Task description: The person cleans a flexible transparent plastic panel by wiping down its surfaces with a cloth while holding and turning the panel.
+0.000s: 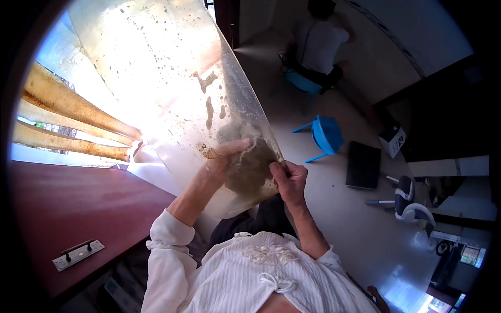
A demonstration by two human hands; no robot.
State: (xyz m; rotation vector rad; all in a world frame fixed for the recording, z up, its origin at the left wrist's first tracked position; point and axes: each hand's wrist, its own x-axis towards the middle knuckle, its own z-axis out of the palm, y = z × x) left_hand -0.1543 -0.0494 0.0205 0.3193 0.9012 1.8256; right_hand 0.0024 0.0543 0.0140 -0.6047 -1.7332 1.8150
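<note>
A large, pale, see-through sheet hangs in front of me, spotted and smeared with brown stains. Its lower end curves round near my lap. My left hand is at the lower part of the sheet, its thumb lying over a crumpled grey-brown cloth. The other fingers of that hand are mostly hidden, and the cloth's outline is blurred against the sheet. At the sheet's lower right edge, my right hand is closed round the rim, thumb on the near face.
Left is a dark red door or panel with a metal handle, below brown bars. A blue stool, a black box and a grey-and-white chair-like frame stand to the right. Another person sits at the back.
</note>
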